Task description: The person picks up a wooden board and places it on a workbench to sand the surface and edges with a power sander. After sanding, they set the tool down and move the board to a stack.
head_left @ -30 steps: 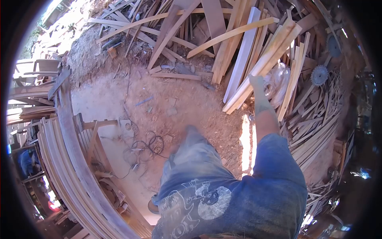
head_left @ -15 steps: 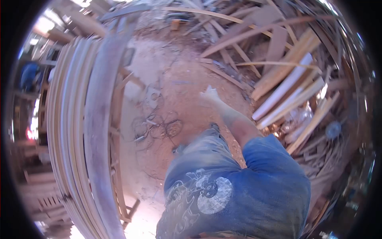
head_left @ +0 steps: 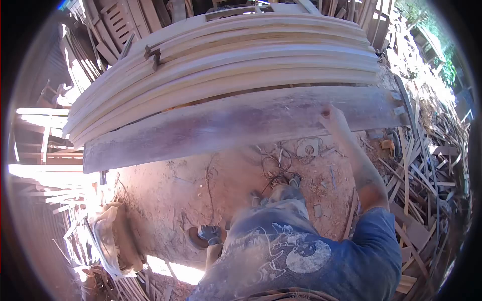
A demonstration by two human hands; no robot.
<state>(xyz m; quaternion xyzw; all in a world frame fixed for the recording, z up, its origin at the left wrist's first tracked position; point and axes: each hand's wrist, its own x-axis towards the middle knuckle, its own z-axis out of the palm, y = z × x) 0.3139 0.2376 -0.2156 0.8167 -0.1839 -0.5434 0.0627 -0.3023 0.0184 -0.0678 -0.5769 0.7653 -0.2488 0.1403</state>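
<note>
A long dark board lies across the bench in front of me, its surface dusty and scuffed. My right hand is over the right part of this board, close to its near edge, with the fingers curled in. What those fingers hold, if anything, is hidden. Low at my left side, my left hand is closed round an angle grinder with a round disc that faces left. My body hides part of that hand.
Behind the dark board, several pale curved planks lie side by side. Tangled cable is on the dirt floor near my feet. Scrap wood is heaped at the right, and a pale sack stands at the lower left.
My view has swung left, so the boards now lie across the front. My right hand has gone from over the floor to over the dark board. The left hand and grinder have come into view.
</note>
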